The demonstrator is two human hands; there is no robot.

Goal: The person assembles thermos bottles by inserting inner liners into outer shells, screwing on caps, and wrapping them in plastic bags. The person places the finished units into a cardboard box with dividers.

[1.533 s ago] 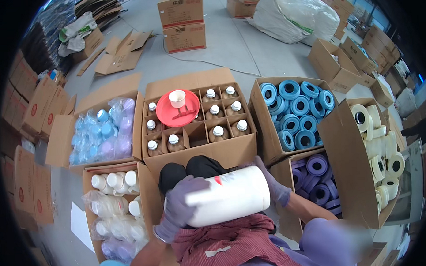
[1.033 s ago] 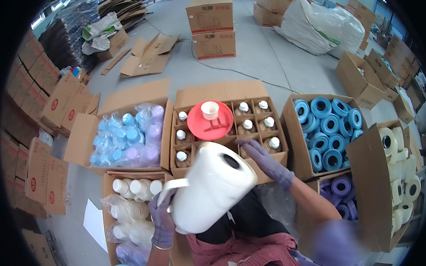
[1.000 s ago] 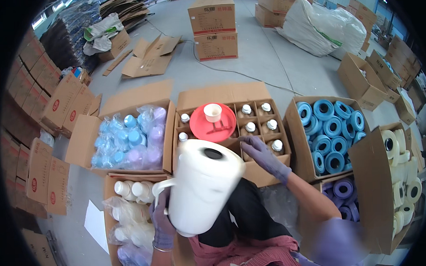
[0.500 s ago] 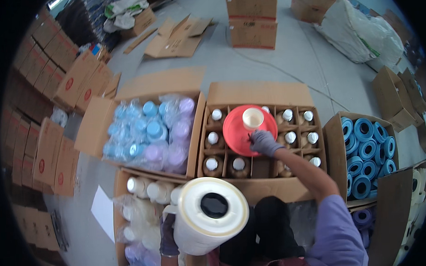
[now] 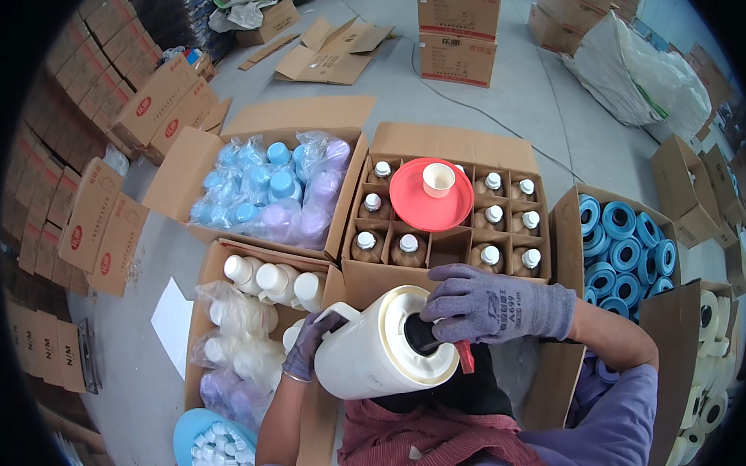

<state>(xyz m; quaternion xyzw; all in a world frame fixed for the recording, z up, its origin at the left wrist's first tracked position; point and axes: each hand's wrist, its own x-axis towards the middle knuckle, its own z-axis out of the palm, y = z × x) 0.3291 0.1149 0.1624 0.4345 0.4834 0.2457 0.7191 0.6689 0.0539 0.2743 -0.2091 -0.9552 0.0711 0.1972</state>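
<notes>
A cream-white thermos jug (image 5: 357, 353) lies tilted in front of me, its end with the dark round opening (image 5: 419, 334) turned right. My left hand (image 5: 308, 344), in a grey-purple glove, grips the jug at its handle side. My gloved right hand (image 5: 482, 305) has its fingers curled at the dark opening. A small red piece (image 5: 464, 357) sticks out below those fingers; what they hold is mostly hidden. Beyond the jug, a red round tray (image 5: 413, 211) with a cream cup (image 5: 438, 180) rests on a divided carton (image 5: 374, 276) of white-capped bottles (image 5: 408, 250).
At left stand a carton of bagged blue and purple jugs (image 5: 281, 187) and one of white jugs (image 5: 276, 279). A blue basin (image 5: 185, 437) holds small white caps. Blue rings (image 5: 619, 219) fill a box at right. Stacked cartons (image 5: 457, 62) stand farther off.
My right hand has come back from the red tray to the jug's opening. The jug has tipped over toward the right, still in my left hand. The view has shifted slightly.
</notes>
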